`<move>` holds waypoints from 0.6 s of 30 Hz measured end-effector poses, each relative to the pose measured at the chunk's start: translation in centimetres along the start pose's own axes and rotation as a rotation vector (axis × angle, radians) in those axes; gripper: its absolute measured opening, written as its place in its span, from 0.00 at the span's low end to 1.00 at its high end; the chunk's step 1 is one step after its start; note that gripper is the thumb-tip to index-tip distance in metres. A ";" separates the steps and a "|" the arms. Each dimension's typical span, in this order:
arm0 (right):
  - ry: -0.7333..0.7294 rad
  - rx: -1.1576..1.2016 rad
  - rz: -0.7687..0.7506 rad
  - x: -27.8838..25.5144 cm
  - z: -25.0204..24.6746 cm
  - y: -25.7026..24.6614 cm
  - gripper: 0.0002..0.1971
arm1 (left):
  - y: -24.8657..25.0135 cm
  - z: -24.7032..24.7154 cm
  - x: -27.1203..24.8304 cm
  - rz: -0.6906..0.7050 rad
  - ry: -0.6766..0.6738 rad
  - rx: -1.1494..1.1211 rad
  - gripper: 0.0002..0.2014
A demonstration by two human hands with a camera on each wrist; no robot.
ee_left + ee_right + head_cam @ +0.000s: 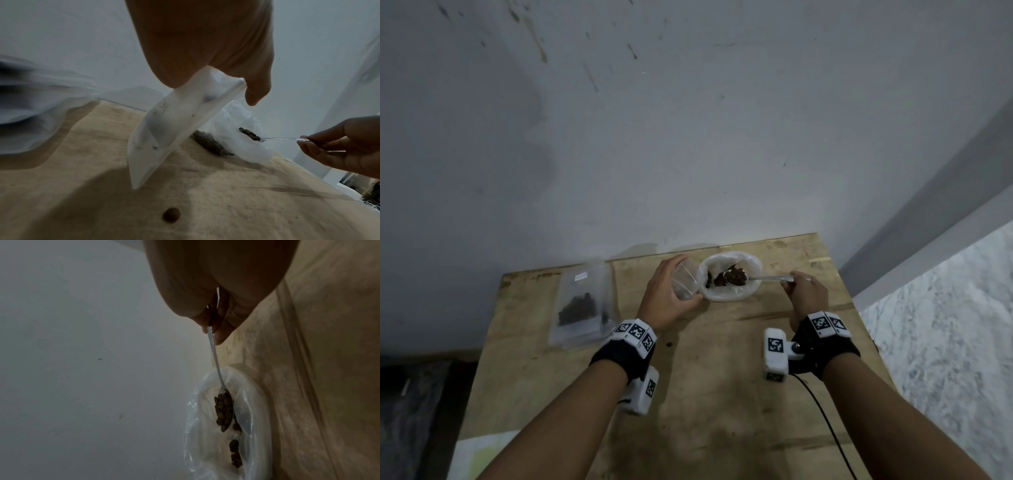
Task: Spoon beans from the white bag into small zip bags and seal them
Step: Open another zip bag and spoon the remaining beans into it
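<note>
My left hand (666,297) grips empty zip bag (164,129); right hand (806,294) pinches loaded spoon (223,408). Head view alone shows filled bag (582,301).

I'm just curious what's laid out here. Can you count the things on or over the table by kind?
Small zip bags: 2, an empty one held up and a filled one lying flat
White bag of beans: 1
Spoon: 1
Loose bean on the table: 1
Total: 5
</note>
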State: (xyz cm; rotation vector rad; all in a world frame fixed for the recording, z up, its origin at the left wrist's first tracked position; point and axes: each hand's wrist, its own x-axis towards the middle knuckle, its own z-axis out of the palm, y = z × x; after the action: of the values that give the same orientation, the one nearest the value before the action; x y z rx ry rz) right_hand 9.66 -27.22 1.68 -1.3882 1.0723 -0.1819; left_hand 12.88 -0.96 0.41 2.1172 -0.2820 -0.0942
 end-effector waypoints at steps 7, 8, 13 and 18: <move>0.039 0.095 -0.061 -0.3 0.0 -1.3 0.12 | 0.0 0.8 -0.1 0.014 0.012 0.001 0.39; 0.030 0.105 -0.084 -0.5 0.1 -1.7 0.12 | 0.1 0.8 -0.1 0.014 0.015 0.000 0.39; -0.032 0.150 -0.198 -2.8 1.0 -4.1 0.11 | 0.5 0.9 -0.2 0.013 0.042 0.012 0.39; -0.112 0.090 -0.322 -5.7 2.3 -6.3 0.11 | 1.1 0.8 -0.2 0.012 0.072 -0.015 0.38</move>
State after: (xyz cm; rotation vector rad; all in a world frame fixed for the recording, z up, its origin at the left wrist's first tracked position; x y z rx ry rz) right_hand 11.10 -23.31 9.44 -1.4657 0.7354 -0.3778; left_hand 12.37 -2.14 0.90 2.0985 -0.2500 -0.0131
